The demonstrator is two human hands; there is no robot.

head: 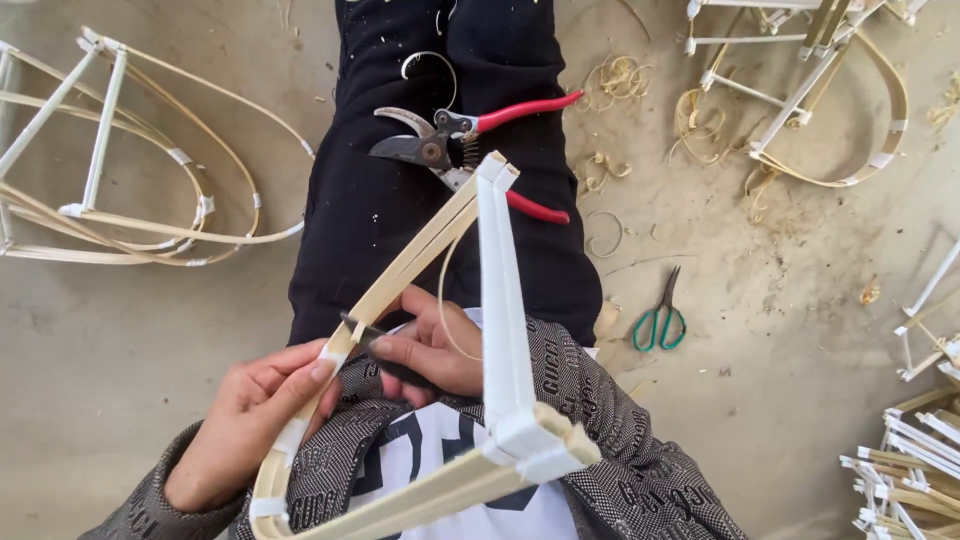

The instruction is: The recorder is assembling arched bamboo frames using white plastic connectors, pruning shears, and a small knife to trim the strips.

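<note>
Right now the bamboo frame (490, 300), a triangle of pale split strips bound at its corners with white tape, lies across the person's lap, its far corner pointing away over the black trousers (440, 210) and its near corner close under the camera. The left hand (255, 420) is clamped on the frame's left strip, thumb pressed on a taped joint there. The right hand (430, 345), inside the frame's opening, is closed on a small dark blade (385, 350), probably a knife, though the handle is hidden in the fist; its tip touches the same left strip just beside the left thumb. A thin curl of bamboo (445, 300) arcs loose beside the right hand, within the frame. By the look of it the step in hand is trimming or shaving the strip at that joint, and the next move would call for a steady left grip and a short, controlled stroke directed away from the thumb. Beyond the frame's far corner, red-handled pruning shears (470, 150) rest on the trousers, partly under the corner. To the frame's right, green-handled scissors (660, 320) lie on the floor (760, 380). Well left of the frame sit finished curved frames (120, 170); more stand at its upper right (820, 90), among shavings (615, 80).
</note>
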